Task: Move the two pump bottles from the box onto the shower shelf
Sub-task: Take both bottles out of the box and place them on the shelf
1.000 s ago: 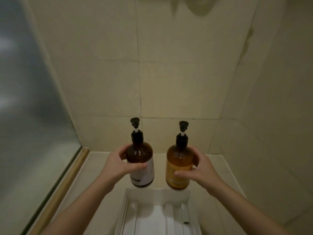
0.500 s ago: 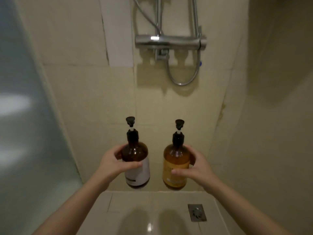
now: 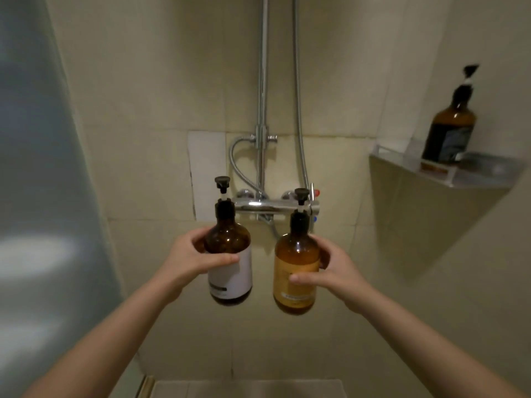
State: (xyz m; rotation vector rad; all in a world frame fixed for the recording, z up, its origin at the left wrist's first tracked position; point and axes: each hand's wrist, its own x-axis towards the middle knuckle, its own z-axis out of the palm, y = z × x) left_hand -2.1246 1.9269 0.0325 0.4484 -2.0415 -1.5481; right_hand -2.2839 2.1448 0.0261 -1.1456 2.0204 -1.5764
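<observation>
My left hand (image 3: 191,261) grips a dark brown pump bottle with a white label (image 3: 230,254), held upright in the air. My right hand (image 3: 330,268) grips an amber pump bottle with a yellow label (image 3: 296,268), also upright and slightly lower. Both bottles hang in front of the shower mixer, side by side and apart. The clear corner shower shelf (image 3: 448,170) is up at the right, well above and right of both bottles. The box is out of view.
A third dark pump bottle (image 3: 449,130) stands on the shelf's middle. The chrome shower mixer (image 3: 275,206) with its riser pipe and hose is on the back wall behind the bottles. A frosted glass panel (image 3: 43,196) lines the left side.
The view has tilted upward from the floor and box to the back wall. Both hands have lifted the bottles higher, and the shelf with its bottle has come into sight at the right.
</observation>
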